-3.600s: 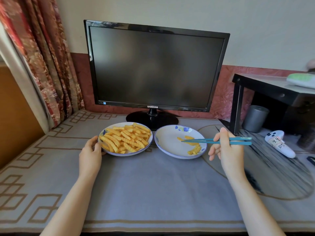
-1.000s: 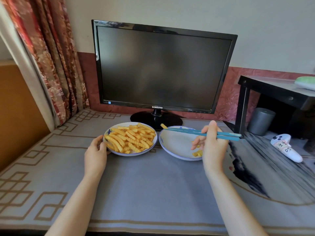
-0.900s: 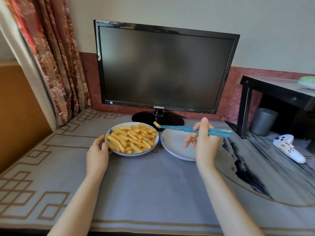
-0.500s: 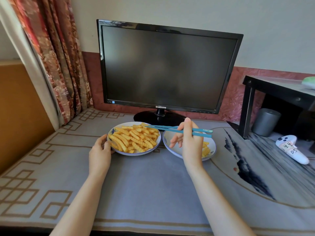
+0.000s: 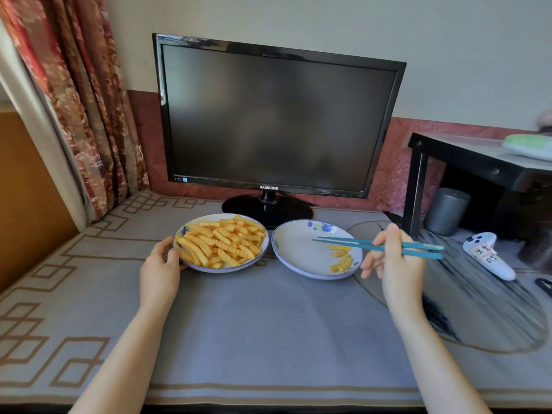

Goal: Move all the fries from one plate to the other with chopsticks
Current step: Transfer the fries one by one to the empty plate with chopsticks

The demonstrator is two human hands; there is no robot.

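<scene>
From where I stood, the heap of crinkle-cut fries (image 5: 222, 243) lay on the left plate (image 5: 239, 268), piled crosswise and nearly covering it, while only a few fries had reached the right plate (image 5: 295, 252), gathered near its right edge. The two plates sat just beside each other on the cloth-covered desk (image 5: 268, 324). The left hand (image 5: 159, 268) held the left plate by its near-left rim, thumb hooked over the edge. The right hand (image 5: 397, 264) pinched the blue chopsticks (image 5: 343, 244) toward their back ends, and their tips hung slightly apart over the right plate with nothing between them. The fries looked light and fairly stiff. Their ridges should have given the smooth sticks something to bite on, though any oil on them would have made them slippery, and hard pressure could have snapped one. I judged the best hold was across the middle of a single fry lying loose on top of the heap, squeezed on its flat ridged sides so it stayed level. One taken near an end would likely have swung and dropped.
</scene>
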